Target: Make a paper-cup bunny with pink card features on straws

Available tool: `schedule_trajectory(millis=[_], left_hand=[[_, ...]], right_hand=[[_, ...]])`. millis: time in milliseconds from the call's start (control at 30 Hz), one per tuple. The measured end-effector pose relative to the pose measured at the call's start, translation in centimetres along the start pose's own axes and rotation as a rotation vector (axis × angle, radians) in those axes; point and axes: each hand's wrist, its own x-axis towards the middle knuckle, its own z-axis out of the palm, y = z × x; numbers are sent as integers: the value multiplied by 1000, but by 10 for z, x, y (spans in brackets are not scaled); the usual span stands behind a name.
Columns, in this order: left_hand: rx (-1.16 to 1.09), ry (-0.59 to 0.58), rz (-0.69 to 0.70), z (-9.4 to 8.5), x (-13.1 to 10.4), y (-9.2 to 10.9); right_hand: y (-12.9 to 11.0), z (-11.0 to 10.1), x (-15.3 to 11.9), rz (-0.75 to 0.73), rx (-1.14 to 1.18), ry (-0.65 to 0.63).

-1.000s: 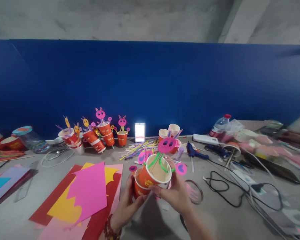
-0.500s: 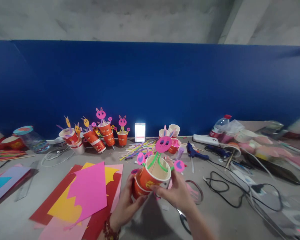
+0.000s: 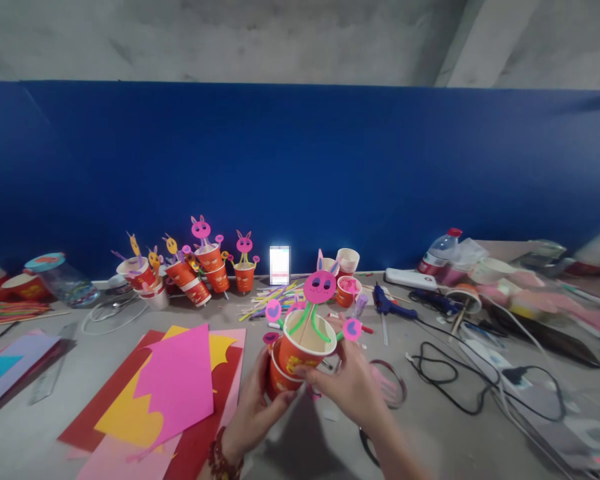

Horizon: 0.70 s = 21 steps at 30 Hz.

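Note:
In front of me, two red paper cups are held one partly inside the other, tilted. The upper paper cup (image 3: 300,348) carries a pink paper rabbit face (image 3: 321,287) on green stems, with pink round paws at its sides. My right hand (image 3: 347,380) grips this upper cup by its side, thumb toward the front. Wrapped round the lower paper cup (image 3: 281,375) is my left hand (image 3: 260,397), a beaded bracelet on its wrist. A dark pink disc shows at the lower cup's rim; the rest of its decoration is mostly hidden behind the upper cup.
Coloured paper sheets (image 3: 180,387) lie at left. Finished rabbit cups (image 3: 244,277) line the blue partition. Coloured stems (image 3: 270,300) and a lit phone (image 3: 280,265) are behind my hands. At right are a blue glue gun (image 3: 393,305), black cables (image 3: 445,380) and a bottle (image 3: 441,252).
The upper cup with its rabbit face has shifted slightly left and sits a little more into the lower cup. My right hand has moved left with it; my left hand stays nearly still.

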Motion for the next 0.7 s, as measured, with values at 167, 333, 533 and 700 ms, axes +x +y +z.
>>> schedule_trajectory(millis=[167,333,533,700], left_hand=[[-54,34,-28,4,-1,0],[-55,30,28,4,-2,10],[-14,60,29,1,-2,12],[-21,32,30,3,-1,10]], right_hand=[[-5,-5,3,-55,-88,-21],[-5,-16,8,-75,9,-76],[-7,-19,15,-95,189,-102],[-11,-22,20,-54,134,-134]])
